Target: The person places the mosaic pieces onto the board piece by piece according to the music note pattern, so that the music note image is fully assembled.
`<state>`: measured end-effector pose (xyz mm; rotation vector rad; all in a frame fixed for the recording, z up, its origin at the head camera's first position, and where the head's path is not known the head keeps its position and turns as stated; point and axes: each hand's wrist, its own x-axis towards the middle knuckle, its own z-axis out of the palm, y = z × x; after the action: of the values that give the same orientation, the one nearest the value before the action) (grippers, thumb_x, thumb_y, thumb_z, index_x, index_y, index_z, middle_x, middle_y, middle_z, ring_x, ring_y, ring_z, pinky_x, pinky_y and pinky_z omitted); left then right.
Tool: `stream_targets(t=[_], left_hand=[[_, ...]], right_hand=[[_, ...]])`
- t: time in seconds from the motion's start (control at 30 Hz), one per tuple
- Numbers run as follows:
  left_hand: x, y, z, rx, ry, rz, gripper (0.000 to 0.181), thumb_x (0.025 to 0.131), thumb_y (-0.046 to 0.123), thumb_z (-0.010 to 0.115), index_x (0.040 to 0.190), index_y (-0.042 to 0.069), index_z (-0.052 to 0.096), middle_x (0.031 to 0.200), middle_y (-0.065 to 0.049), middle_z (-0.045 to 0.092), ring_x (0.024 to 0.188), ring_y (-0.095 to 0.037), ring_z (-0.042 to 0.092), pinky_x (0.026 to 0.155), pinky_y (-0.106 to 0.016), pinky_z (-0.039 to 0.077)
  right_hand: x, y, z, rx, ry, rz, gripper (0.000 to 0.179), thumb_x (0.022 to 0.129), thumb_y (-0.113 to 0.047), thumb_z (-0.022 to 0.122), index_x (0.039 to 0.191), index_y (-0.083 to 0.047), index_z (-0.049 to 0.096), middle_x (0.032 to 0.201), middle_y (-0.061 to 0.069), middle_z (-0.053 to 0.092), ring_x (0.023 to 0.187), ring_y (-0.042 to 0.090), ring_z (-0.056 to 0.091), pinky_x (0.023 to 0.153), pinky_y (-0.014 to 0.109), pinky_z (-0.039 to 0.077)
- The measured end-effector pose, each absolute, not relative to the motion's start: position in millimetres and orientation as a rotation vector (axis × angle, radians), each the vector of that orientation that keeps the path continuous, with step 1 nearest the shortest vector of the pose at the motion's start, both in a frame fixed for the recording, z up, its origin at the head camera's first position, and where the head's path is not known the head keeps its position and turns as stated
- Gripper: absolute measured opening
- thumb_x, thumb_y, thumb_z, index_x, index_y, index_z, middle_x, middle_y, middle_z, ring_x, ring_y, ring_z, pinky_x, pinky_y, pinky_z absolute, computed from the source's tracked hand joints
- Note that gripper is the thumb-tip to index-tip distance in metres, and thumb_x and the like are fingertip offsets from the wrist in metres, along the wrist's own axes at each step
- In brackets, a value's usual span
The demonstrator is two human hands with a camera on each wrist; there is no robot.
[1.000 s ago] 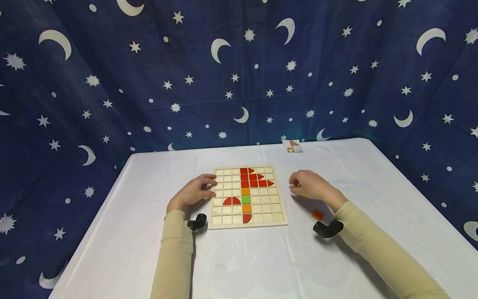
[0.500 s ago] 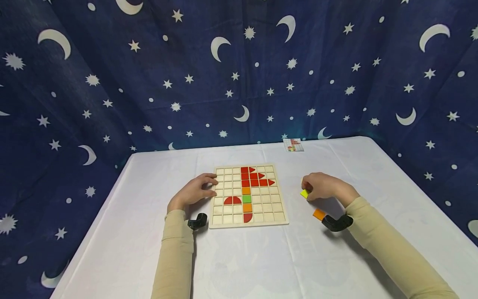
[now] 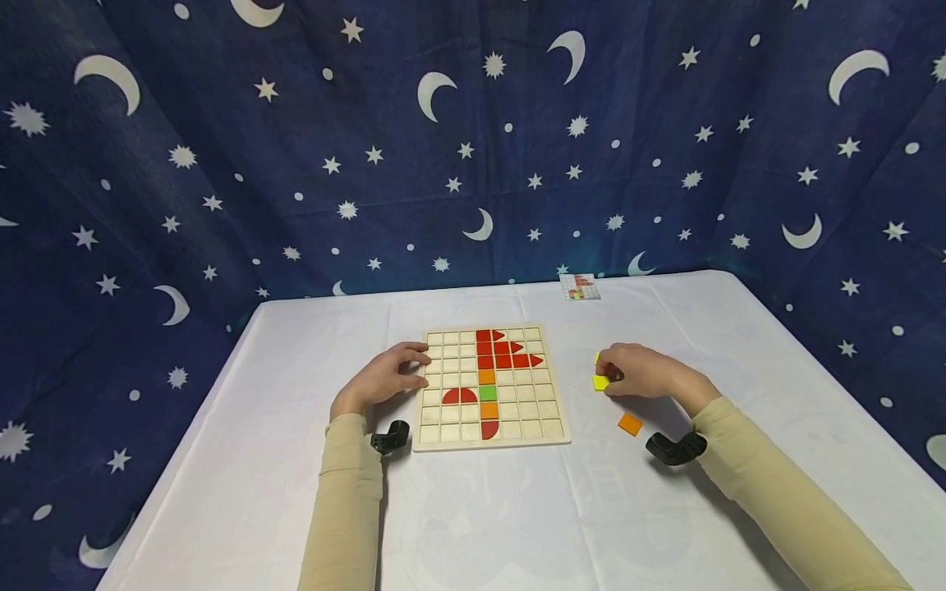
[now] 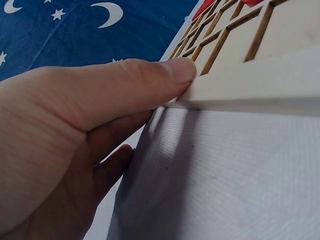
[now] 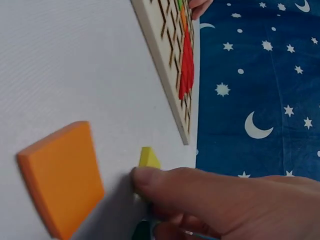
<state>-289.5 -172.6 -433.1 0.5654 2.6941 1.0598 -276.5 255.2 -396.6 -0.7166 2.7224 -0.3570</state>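
Note:
In the head view a wooden grid board (image 3: pixel 530 410) lies on the table with red, orange and green pieces set in its cells. My left hand (image 3: pixel 384 377) rests on the board's left edge, its thumb lying on the rim in the left wrist view. Right of the board, my right hand (image 3: pixel 639 369) pinches a yellow tile (image 3: pixel 601 383) at the table, fingers curled; the hand covers part of it. A second yellow piece (image 3: pixel 597 358) shows just behind those fingers. An orange square tile (image 3: pixel 630 423) lies nearer me, below the right hand.
A small pattern card (image 3: pixel 580 286) lies at the table's far edge. A dark green piece (image 5: pixel 142 231) shows partly under the right hand. A star-and-moon cloth (image 3: pixel 473 148) hangs behind the white table. Black wrist cameras jut from both sleeves.
My right hand has moved right, away from the board, onto the yellow tile. That tile looked tilted half a second ago and now looks flatter. The left hand stays put.

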Motion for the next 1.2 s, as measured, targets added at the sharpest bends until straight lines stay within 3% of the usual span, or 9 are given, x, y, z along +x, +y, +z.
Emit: stream_targets(t=[0.37, 0.67, 0.9, 1.2], left_hand=[[-288.8, -172.6, -430.8, 0.549, 2.679, 1.067, 0.040, 0.088, 0.014, 0.072, 0.126, 0.003, 0.063, 0.150, -0.009, 0.042, 0.142, -0.030, 0.031, 0.116, -0.047, 0.025], [-289.1, -172.0, -431.6, 0.552, 2.687, 1.067, 0.039, 0.088, 0.014, 0.072, 0.124, 0.003, 0.064, 0.149, -0.009, 0.043, 0.142, -0.030, 0.033, 0.116, -0.047, 0.026], [-289.5, -172.7, -432.4, 0.562, 2.682, 1.076, 0.039, 0.088, 0.015, 0.072, 0.125, 0.003, 0.064, 0.149, -0.009, 0.043, 0.141, -0.031, 0.033, 0.115, -0.048, 0.027], [-289.1, -172.5, -433.4, 0.567, 2.683, 1.080, 0.040, 0.088, 0.015, 0.072, 0.125, 0.003, 0.064, 0.149, -0.009, 0.043, 0.141, -0.031, 0.034, 0.115, -0.047, 0.029]], right_hand=[[-274.3, 258.1, -398.6, -0.744, 2.757, -0.383, 0.014, 0.085, -0.011, 0.074, 0.097, -0.007, 0.066, 0.086, 0.002, 0.056, 0.075, 0.015, 0.050, 0.069, 0.029, 0.048], [-273.5, 279.9, -388.7, -0.664, 2.691, -0.370, 0.032, 0.080, -0.013, 0.078, 0.106, -0.001, 0.062, 0.091, 0.004, 0.056, 0.080, 0.018, 0.050, 0.075, 0.035, 0.049], [-271.5, 287.1, -392.6, -0.663, 2.692, -0.392, 0.019, 0.083, -0.011, 0.075, 0.098, -0.007, 0.064, 0.088, 0.002, 0.055, 0.079, 0.017, 0.049, 0.072, 0.031, 0.048], [-248.1, 286.6, -390.0, -0.880, 2.456, -0.481, 0.034, 0.078, -0.013, 0.080, 0.107, -0.021, 0.064, 0.095, -0.003, 0.052, 0.081, 0.014, 0.049, 0.068, 0.024, 0.044]])
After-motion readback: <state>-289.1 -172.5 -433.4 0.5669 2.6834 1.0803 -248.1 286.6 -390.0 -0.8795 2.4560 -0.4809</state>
